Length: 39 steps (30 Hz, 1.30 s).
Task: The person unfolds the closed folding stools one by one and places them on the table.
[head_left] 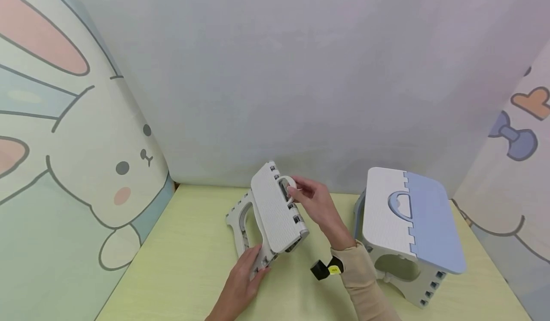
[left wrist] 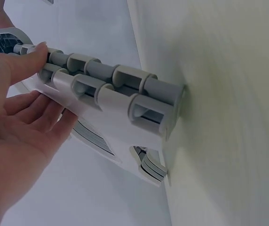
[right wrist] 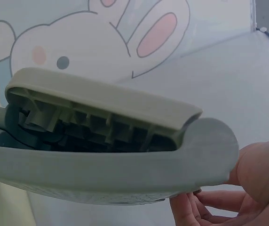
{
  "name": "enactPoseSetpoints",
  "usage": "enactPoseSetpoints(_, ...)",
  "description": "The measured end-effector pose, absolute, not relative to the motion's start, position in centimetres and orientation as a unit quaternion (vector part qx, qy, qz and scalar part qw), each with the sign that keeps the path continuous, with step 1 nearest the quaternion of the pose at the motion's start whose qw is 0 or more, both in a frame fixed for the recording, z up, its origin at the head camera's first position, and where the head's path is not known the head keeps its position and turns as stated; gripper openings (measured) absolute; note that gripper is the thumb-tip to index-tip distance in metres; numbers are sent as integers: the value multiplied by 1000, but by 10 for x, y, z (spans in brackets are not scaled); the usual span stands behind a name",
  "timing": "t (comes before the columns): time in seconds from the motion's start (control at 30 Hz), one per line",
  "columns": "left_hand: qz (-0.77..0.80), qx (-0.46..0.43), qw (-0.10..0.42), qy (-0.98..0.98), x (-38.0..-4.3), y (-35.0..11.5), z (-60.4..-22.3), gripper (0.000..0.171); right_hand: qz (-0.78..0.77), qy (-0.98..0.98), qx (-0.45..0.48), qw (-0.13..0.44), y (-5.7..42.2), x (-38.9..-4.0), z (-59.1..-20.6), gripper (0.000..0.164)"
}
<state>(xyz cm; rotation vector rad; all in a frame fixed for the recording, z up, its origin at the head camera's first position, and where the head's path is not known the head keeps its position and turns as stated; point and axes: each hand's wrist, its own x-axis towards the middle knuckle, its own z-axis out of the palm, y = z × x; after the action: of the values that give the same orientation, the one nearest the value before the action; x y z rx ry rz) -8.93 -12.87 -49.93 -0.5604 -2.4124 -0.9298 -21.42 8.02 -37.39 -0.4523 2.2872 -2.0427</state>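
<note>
A white folding step stool (head_left: 272, 216), partly folded, stands tilted on the table left of centre. My left hand (head_left: 240, 283) grips its lower leg panel, thumb on one side and fingers on the other. In the left wrist view that thumb lies along the grey and white hinge knuckles (left wrist: 101, 77). My right hand (head_left: 317, 205) pinches the arched carry handle (head_left: 293, 182) at the upper right edge of the seat. Two seat halves (right wrist: 106, 167) stand partly folded together in the right wrist view, with a ribbed underside between them.
To the right stands an unfolded step stool (head_left: 384, 211) with a white and blue top and a handle slot. Beneath both is a yellow-green tabletop (head_left: 180, 259). A plain pale wall rises behind, and rabbit-print panels (head_left: 86, 168) flank the sides.
</note>
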Motion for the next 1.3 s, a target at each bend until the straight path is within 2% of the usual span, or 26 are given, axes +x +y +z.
enactPoseSetpoints(0.2, -371, -193, 214, -883, -89, -127, -497, 59, -660, 734, -160, 11, 81, -212, -370, 41)
enactPoseSetpoints(0.7, -387, -213, 234, -866, -91, -126, -498, 62, -656, 736, -170, 5, 78, -211, -362, 43)
enactPoseSetpoints(1.3, -390, -218, 253, -858, -91, -121, -498, 60, -675, 718, -171, 23, 77, -206, -349, 44)
